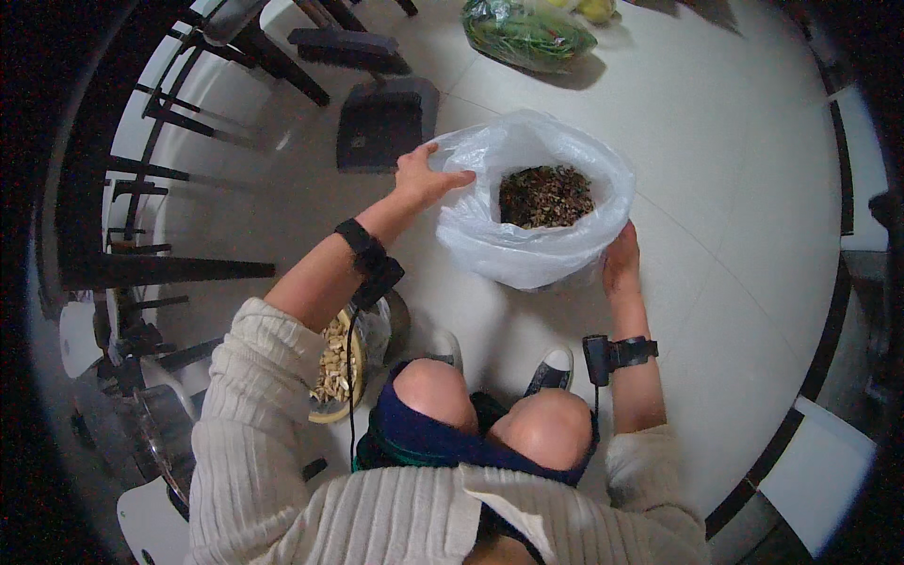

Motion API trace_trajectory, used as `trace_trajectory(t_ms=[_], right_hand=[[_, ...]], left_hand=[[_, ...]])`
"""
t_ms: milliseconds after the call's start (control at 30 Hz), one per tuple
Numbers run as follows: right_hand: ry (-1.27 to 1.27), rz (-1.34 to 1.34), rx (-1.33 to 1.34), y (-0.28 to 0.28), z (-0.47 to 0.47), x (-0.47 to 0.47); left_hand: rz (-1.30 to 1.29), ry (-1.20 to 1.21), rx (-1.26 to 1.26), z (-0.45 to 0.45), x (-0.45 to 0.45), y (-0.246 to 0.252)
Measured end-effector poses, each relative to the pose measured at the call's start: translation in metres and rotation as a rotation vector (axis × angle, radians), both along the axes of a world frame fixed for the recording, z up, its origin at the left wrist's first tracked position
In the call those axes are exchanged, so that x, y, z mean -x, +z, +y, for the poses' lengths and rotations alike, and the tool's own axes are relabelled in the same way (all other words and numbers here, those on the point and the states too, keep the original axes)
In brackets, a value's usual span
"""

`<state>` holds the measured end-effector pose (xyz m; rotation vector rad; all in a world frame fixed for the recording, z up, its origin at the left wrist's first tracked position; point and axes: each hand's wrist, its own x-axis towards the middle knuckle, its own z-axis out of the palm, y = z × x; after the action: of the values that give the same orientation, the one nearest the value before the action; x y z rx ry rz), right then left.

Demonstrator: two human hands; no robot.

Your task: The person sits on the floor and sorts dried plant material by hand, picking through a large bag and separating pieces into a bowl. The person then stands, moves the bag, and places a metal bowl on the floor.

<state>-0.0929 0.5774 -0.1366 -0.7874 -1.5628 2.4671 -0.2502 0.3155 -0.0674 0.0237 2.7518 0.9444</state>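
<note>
In front of my knees a white translucent plastic bag stands upright on the floor with its mouth spread wide. Inside lies a heap of small brown and dark scraps, too fine to identify. My left hand holds the bag's left rim, the thumb over the edge and the fingers on the outer side. At the lower right, my right hand grips the bag's outer side; its fingertips are partly hidden by the plastic.
A black dustpan and a brush lie beyond my left hand. A yellow-rimmed bowl of pale cut pieces sits by my left knee. Bagged green vegetables rest on the tiled floor. Dark chair legs stand left.
</note>
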Motion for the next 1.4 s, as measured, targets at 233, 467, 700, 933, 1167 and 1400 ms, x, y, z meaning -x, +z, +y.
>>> trace_trajectory(t_ms=[233,467,700,933,1167,1400], right_hand=[[0.042,-0.008,-0.093,-0.028,0.003,-0.007],[0.174,0.084,-0.078,-0.010,-0.007,0.014],[0.270,0.034,-0.329,0.031,-0.043,0.064],[0.382,-0.017,-0.731,0.013,-0.041,0.080],[0.309,0.140,0.202,-0.011,-0.030,0.064],[0.292,0.119,-1.116,0.077,-0.108,0.095]], left_hand=[[-0.435,-0.273,-0.193,0.022,-0.005,0.000],[0.020,-0.208,-0.209,0.023,-0.003,0.011],[0.242,0.138,0.292,0.010,0.017,0.020],[-0.252,0.085,0.127,-0.022,0.041,-0.024],[-0.450,0.110,-0.258,-0.015,0.031,0.030],[-0.120,-0.465,-0.311,0.010,-0.018,0.073]])
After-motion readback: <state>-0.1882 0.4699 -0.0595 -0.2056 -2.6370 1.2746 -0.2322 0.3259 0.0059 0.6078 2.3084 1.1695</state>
